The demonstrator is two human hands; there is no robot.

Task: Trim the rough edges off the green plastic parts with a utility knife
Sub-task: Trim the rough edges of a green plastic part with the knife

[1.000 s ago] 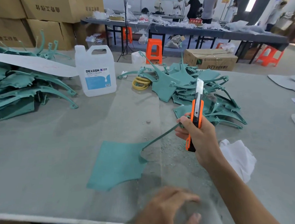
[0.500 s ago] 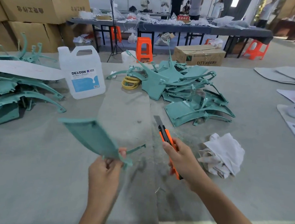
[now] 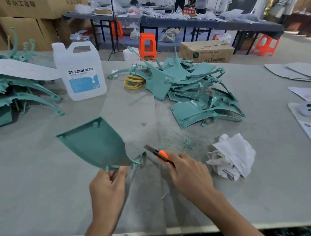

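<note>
Head view: the left hand (image 3: 107, 187) pinches the near edge of a green plastic part (image 3: 96, 142) and holds it tilted above the table (image 3: 41, 184), near and left of centre. The part is a matte teal panel, broad and curved, with small mounting tabs on its rim and a thin arm running off its right corner. The right hand (image 3: 188, 174) grips an orange utility knife (image 3: 160, 154), its blade extended and pointing far-left towards that arm. More green parts (image 3: 188, 87) lie heaped farther back. A white rag (image 3: 233, 157) sits right of the knife.
</note>
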